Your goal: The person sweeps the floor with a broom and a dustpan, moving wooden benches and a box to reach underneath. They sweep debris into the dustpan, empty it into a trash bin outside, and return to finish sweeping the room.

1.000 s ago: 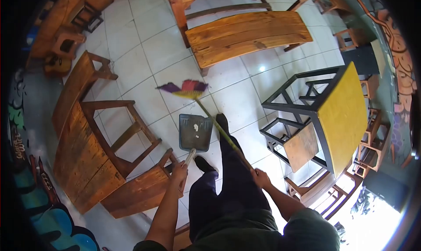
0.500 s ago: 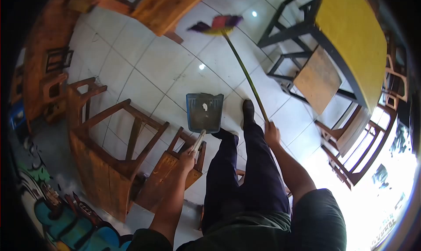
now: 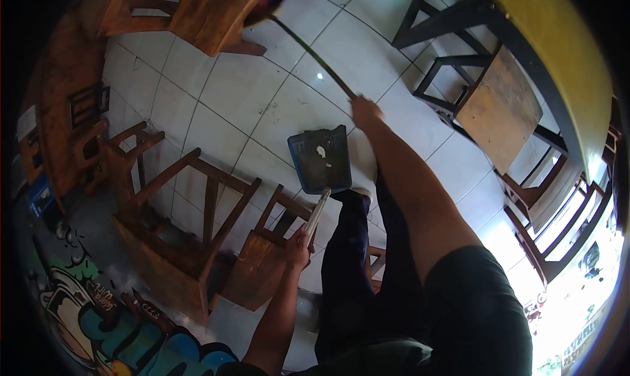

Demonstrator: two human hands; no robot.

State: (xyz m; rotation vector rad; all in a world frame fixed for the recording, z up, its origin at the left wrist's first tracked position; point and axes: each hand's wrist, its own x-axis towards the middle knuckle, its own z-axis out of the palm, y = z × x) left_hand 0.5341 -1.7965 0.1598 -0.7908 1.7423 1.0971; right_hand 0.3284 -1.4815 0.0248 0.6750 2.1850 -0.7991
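Observation:
My left hand [image 3: 298, 248] is closed round the pale handle of a dustpan [image 3: 320, 166], whose dark, blue-edged pan is in front of my legs. Whitish scraps [image 3: 321, 152] lie in the pan. Stretched forward, my right hand [image 3: 366, 111] grips the end of a long broom stick [image 3: 315, 55]. The purple broom head [image 3: 270, 1] is at the top of the view, beside a wooden bench, and partly hidden by it. Small dark specks [image 3: 274, 105] dot the tiles between the dustpan and the bench.
A wooden bench [image 3: 213, 15] stands ahead. Wooden stools [image 3: 164, 244] are at the left, near a painted wall. To the right are a yellow-topped table [image 3: 558, 54] with dark legs, a wooden-seated stool [image 3: 502, 110] and wooden chairs [image 3: 558, 238]. White floor tiles [image 3: 230, 93] run between them.
My right hand has reached forward and left, carrying the broom head leftward to the bench. The dustpan appears slightly farther right and tilted. One shoe is now hidden behind my right arm.

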